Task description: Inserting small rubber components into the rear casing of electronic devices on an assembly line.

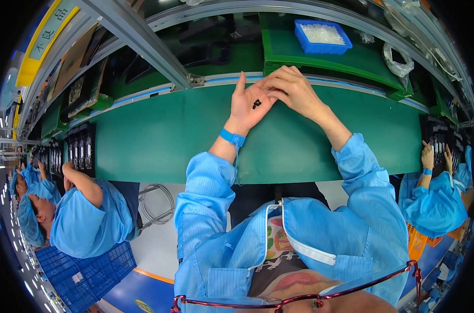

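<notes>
My left hand is held palm up above the green worktop, its fingers stretched out. A few small black pieces lie in a little cluster on that palm; their kind is too small to tell. A blue band circles the left wrist. My right hand reaches over the left fingertips with its thumb and fingers pinched together. Whatever sits in the pinch, if anything, is hidden or too small to make out.
Beyond the worktop, a blue tray of small clear pieces stands on a green shelf. A metal post slants down to the left. Black parts stand at the left end. Co-workers sit on both sides; a clear bag hangs at right.
</notes>
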Motion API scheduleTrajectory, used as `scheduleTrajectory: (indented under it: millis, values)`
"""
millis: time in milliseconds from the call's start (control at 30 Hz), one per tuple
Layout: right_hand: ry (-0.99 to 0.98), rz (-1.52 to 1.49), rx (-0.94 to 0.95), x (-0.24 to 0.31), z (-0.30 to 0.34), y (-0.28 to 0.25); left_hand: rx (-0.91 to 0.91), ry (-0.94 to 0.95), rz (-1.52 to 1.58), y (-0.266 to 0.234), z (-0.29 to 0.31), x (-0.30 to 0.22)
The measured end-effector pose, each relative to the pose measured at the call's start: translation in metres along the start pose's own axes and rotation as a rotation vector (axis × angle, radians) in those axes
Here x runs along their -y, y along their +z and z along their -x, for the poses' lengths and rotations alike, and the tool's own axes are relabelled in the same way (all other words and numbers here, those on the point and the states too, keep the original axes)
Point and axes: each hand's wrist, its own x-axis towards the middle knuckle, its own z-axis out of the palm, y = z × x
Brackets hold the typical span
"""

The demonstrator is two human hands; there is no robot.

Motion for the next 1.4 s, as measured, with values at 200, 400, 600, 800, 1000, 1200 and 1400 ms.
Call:
scheduleTrajectory:
  millis: [200, 400, 600, 800, 1000, 1200, 1400]
  values:
    - [-0.041, 0.070, -0.029, -0.012, 0.002, 0.005, 0.000, -0.042, 0.007, 0.005, -0.001, 0.002]
    - [-0.089, 0.055, -0.038, -0.009, 0.002, 0.010, 0.014, -0.054, 0.040, -0.007, -0.003, 0.002]
    - [-0.029, 0.105, -0.023, -0.009, 0.007, 0.007, 0.015, -0.075, -0.040, -0.005, -0.002, 0.004]
    - [-0.075, 0.246, -0.269, -0.017, -0.004, -0.030, -0.079, -0.065, -0.041, -0.001, -0.004, 0.005]
    - [0.162, 0.522, -0.378, -0.056, -0.030, -0.108, -0.037, -0.070, -0.084, 0.003, -0.002, 0.005]
    - [0.331, 0.551, -0.063, -0.099, -0.039, -0.131, -0.042, -0.073, -0.104, 0.002, -0.005, 0.008]
    - [0.276, 0.489, 0.056, -0.108, -0.050, -0.130, -0.039, -0.082, -0.077, -0.003, -0.006, 0.008]
